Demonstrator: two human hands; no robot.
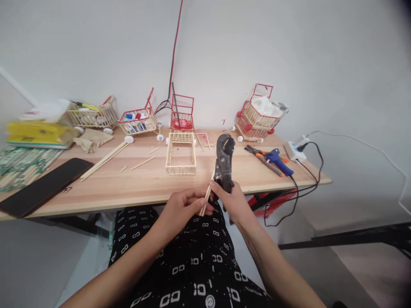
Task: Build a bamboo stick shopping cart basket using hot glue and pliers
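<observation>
Wooden stick (205,197) first: I pinch it in my left hand (180,209), fingers closed around its lower end, just above my lap and in front of the counter (144,184) edge. My right hand (234,201) is closed around the handles of the black cutters (224,164), whose head points up and away from me, and the stick's upper end lies against the tool's body. I cannot tell whether the blades have bitten into the stick.

As for progress, I judge the work partly done: on the counter just past my hands stands a bare stick frame (180,153), shaped like a basket, without colour or wheels, while finished little carts sit farther back. Loose sticks (104,160) and short offcuts (143,163) lie to its left, so cut pieces are ready but not glued in.

To my right, near the counter's edge, lie pliers (261,158) and a blue glue gun (278,160), its cord running to a power strip (295,149). To my left rests a black phone (43,186). Against the wall stand a red cart (182,113), a cart with small bottles (138,119) and a loaded cart (258,115). Nothing blocks my hands; the bare frame is within easy reach.
</observation>
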